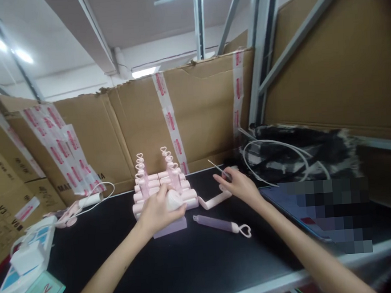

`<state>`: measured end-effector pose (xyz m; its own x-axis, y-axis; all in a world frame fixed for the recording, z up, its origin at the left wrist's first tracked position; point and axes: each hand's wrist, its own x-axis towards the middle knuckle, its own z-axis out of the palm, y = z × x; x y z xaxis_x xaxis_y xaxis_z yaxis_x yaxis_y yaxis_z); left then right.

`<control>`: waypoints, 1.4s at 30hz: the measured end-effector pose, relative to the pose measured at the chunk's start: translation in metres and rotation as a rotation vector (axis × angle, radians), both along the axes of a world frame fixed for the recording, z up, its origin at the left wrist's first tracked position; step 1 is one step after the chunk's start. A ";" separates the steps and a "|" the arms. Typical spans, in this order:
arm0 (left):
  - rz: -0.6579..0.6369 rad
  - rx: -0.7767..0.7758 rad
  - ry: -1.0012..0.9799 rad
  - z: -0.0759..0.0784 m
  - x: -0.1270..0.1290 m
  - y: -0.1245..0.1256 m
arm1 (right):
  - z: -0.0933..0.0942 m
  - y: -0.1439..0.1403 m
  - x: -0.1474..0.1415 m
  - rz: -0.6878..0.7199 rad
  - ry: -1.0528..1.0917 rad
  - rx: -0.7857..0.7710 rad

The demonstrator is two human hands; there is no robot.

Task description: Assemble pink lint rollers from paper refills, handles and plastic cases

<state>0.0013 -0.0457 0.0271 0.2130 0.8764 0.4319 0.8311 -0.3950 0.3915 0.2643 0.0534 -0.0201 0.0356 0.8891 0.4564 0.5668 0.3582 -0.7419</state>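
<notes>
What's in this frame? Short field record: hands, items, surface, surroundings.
left hand: closed around a white rounded piece, at the stack
right hand: touching a pink L-shaped handle; whether it grips is unclear
stack: pink rollers with heart-topped handles standing upright
loose item: purple handle with heart end, lying flat
surface: black table
surroundings: taped cardboard boxes behind

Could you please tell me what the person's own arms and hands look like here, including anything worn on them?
Both forearms are bare as far as the view shows: no sleeves, gloves, watch or bracelet. The left hand and right hand show no rings that I can make out, though the picture is too soft for small details such as the nails.
</notes>
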 end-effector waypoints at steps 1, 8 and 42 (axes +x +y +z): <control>0.023 0.022 0.108 -0.001 -0.003 0.000 | 0.007 -0.007 -0.011 0.058 -0.003 0.024; 0.036 0.126 0.535 -0.003 -0.022 0.013 | 0.035 -0.038 -0.105 0.578 -0.045 -0.018; 0.217 0.006 0.405 0.026 -0.066 0.001 | 0.029 -0.045 -0.104 0.499 0.170 -0.065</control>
<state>-0.0647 -0.0444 0.0532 0.1774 0.9170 0.3572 0.9805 -0.1960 0.0160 0.1608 0.0085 0.0092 -0.3305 0.8428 0.4248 0.2092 0.5043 -0.8378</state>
